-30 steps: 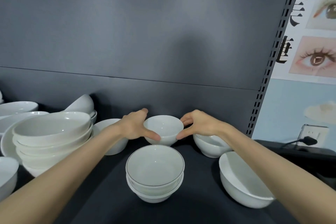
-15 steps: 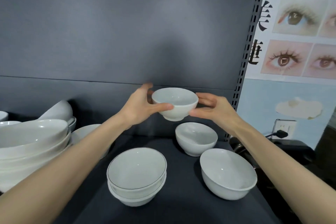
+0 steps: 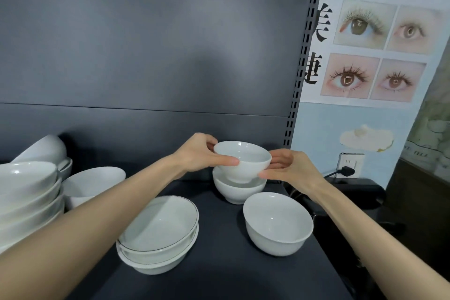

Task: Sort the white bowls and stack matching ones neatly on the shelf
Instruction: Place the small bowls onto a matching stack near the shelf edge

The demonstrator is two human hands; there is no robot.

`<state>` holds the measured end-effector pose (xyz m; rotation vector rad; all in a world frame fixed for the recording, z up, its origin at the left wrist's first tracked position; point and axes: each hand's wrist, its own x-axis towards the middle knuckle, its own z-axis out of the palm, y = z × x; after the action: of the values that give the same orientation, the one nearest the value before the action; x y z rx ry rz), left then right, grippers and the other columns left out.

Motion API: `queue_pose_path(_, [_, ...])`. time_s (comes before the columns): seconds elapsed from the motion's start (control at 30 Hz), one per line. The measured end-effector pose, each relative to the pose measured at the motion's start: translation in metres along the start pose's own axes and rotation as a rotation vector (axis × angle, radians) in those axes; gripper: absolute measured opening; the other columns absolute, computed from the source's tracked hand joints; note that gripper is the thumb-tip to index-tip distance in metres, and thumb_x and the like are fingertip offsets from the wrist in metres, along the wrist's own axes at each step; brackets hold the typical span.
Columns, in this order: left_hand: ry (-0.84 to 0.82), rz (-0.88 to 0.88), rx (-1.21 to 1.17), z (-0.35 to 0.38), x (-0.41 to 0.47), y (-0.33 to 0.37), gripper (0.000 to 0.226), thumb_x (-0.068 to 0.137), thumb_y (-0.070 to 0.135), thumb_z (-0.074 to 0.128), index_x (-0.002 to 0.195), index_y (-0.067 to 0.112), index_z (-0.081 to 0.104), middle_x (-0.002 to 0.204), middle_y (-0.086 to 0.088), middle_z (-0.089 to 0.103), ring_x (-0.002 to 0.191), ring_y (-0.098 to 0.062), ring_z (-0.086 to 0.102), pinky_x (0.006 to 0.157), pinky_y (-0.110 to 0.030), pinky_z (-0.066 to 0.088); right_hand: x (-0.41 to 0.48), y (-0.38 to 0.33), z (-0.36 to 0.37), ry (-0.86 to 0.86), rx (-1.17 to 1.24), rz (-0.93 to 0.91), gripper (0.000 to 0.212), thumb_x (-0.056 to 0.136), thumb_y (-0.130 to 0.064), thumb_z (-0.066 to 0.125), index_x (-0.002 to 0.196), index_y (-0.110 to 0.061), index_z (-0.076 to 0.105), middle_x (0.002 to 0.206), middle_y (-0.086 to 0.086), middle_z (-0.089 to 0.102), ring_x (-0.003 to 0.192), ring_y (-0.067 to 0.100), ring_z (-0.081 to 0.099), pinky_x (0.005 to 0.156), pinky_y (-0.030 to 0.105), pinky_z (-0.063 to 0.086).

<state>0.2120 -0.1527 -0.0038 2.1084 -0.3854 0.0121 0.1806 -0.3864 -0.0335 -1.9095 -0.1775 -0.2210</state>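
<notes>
A small white bowl sits partly inside a matching white bowl at the back right of the dark shelf. My left hand grips its left side, thumb across the front. My right hand holds its right side with thumb and fingers. A single white bowl stands in front of them. Two stacked bowls with thin dark rims stand front centre.
A tall stack of wide white bowls fills the left, with another white bowl and a tilted bowl behind it. The shelf's perforated upright bounds the right; beyond it a plug and socket.
Both hands lifted the small bowl from the back of the shelf, carried it right and lowered it into the matching bowl. The camera view swung right.
</notes>
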Motion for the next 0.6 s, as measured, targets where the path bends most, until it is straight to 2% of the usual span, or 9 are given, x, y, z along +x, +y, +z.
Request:
queue_pose_path(0.13, [-0.006,-0.012,0.006,0.004,0.000,-0.005,0.047,0.059,0.032,0.090,0.093,0.009,0.069,0.087,-0.002,0.069,0.077,-0.011,0.062,0.088,-0.035,0.053,0.000,0.005,0.000,-0.006,-0.057,0.001,0.048,0.065,0.004,0.084,0.110,-0.006,0.068,0.103,0.007,0.074,0.091,0.013,0.070,0.091,0.023,0.053])
queue_pose_path(0.2, [0.001,-0.016,0.001,0.006,0.001,-0.007,0.047,0.058,0.031,0.091,0.094,0.008,0.069,0.087,-0.001,0.068,0.077,-0.012,0.061,0.088,-0.036,0.052,0.000,0.007,0.001,-0.017,-0.055,0.007,0.047,0.066,0.004,0.084,0.109,-0.007,0.069,0.102,0.005,0.075,0.095,0.014,0.069,0.094,0.026,0.052])
queue_pose_path(0.37, [-0.016,-0.040,0.001,0.010,0.001,-0.016,0.052,0.057,0.033,0.092,0.096,0.006,0.069,0.093,-0.010,0.070,0.077,-0.014,0.060,0.089,-0.040,0.052,-0.002,0.012,0.000,-0.048,-0.017,0.037,0.044,0.067,0.006,0.083,0.106,-0.006,0.069,0.103,0.008,0.074,0.092,0.019,0.070,0.084,0.024,0.057])
queue_pose_path(0.47, [-0.041,-0.041,0.006,0.011,0.001,-0.020,0.052,0.056,0.034,0.092,0.094,0.006,0.070,0.099,-0.014,0.071,0.076,-0.014,0.060,0.086,-0.041,0.053,-0.004,0.013,0.001,-0.077,-0.032,0.067,0.041,0.068,0.001,0.083,0.105,-0.010,0.070,0.099,0.002,0.075,0.089,0.014,0.072,0.073,0.020,0.056])
queue_pose_path(0.6, [-0.065,-0.038,-0.001,0.012,0.002,-0.021,0.052,0.058,0.032,0.091,0.095,0.003,0.069,0.094,-0.014,0.069,0.075,-0.016,0.059,0.077,-0.040,0.053,-0.004,0.014,0.003,-0.079,-0.053,0.082,0.040,0.069,-0.001,0.083,0.105,-0.011,0.070,0.096,-0.001,0.075,0.083,0.007,0.071,0.066,0.016,0.053])
